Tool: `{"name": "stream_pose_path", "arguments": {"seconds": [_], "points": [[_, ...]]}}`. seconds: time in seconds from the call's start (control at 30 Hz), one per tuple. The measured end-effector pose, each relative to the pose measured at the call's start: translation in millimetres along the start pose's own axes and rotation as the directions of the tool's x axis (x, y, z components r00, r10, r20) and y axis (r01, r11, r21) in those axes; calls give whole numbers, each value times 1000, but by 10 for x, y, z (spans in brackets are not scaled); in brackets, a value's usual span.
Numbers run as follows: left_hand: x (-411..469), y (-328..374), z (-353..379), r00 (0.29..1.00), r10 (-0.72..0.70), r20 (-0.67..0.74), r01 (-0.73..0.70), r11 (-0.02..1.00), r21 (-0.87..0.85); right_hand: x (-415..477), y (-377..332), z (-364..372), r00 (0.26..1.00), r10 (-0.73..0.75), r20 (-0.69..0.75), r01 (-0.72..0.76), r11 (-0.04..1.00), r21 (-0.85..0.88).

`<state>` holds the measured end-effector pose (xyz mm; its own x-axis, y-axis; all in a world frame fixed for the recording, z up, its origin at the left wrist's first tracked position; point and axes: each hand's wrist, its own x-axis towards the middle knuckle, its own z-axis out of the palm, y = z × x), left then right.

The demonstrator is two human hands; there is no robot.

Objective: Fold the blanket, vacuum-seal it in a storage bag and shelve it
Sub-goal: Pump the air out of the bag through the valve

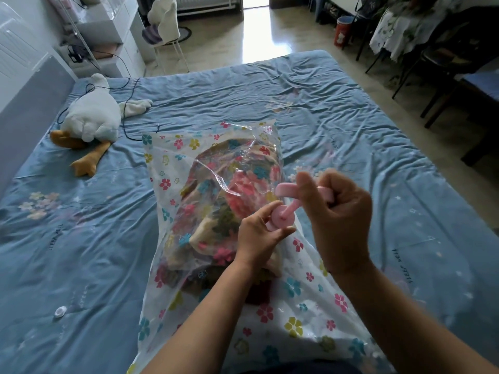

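Blanket (216, 201) in storage bag (310, 306) lies under the pump (282, 217), left hand (259, 238) pinching its barrel, right hand (340, 220) grasping its handle.

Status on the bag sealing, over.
Left hand holds pink pump base on storage bag. Right hand grips pump handle, rod out. Blanket inside, bag puffy. Plush goose well off to the side.

Down the bed (351, 117) from 6 to 12 o'clock lies the bulging storage bag (172, 168); over its middle the left hand (259, 236) and right hand (340, 217) hold a pink pump (282, 218), closing that spot; bare sheet is open at 3 o'clock and at 8, save a small white cap (60, 311), perhaps a valve lid; at 10 o'clock a plush goose (91, 117) and black cable (134, 90) block the way.
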<state>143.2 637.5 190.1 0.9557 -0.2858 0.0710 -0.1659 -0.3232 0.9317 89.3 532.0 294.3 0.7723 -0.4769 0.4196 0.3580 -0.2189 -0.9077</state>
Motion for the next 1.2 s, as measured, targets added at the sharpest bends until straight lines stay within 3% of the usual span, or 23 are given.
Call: {"name": "stream_pose_path", "arguments": {"seconds": [0.07,0.13,0.2,0.27,0.37,0.4,0.47,0.53,0.63,0.7,0.8,0.87,0.93,1.0,1.1,1.13,1.2], "points": [[-34,-16,20,1000,-6,-5,6,1000,18,-75,289,-29,994,102,50,-89,975,-202],[-73,-4,33,1000,16,1,-16,1000,24,-142,603,-82,951,293,103,-231,889,-395],[-81,4,27,999,33,12,-34,999,34,-183,723,-88,919,380,104,-303,850,-432],[-43,14,2,1000,25,16,-26,999,28,-150,547,-67,961,274,49,-243,912,-330],[15,-21,-20,999,34,11,-35,999,32,-25,137,-20,995,73,-63,-74,997,-19],[14,-29,-24,1000,27,12,-27,999,19,17,72,-23,997,14,-78,-14,1000,6],[-5,-43,-15,1000,24,10,-25,1000,16,-21,124,-37,999,-30,-44,25,992,-120],[-36,-52,13,1000,20,13,-20,999,40,-124,401,-86,995,85,58,-63,950,-305],[-85,-34,39,1000,22,13,-22,999,23,-224,722,-144,912,381,154,-274,842,-464],[-71,-41,20,1000,8,17,-8,1000,11,-183,615,-137,925,354,140,-258,853,-453],[0,-56,-17,1000,17,25,-17,1000,1,-52,146,-60,990,132,40,-127,985,-114],[11,-21,-27,999,30,15,-30,1000,-5,43,-2,-58,1000,18,-8,-17,999,29],[10,-11,-18,999,37,17,-37,999,18,57,124,-40,1000,11,-9,-11,997,-70],[-9,-28,-1,999,28,17,-29,999,34,-24,481,-69,988,143,64,-123,959,-254],[-69,-61,20,1000,1,29,-2,1000,28,-139,842,-95,900,403,170,-255,799,-544],[-86,-72,14,1000,-2,27,2,1000,20,-132,858,-96,887,426,177,-261,779,-571],[-57,-79,-9,1000,-3,19,3,1000,-5,-48,714,-75,933,328,150,-220,848,-482]]}}
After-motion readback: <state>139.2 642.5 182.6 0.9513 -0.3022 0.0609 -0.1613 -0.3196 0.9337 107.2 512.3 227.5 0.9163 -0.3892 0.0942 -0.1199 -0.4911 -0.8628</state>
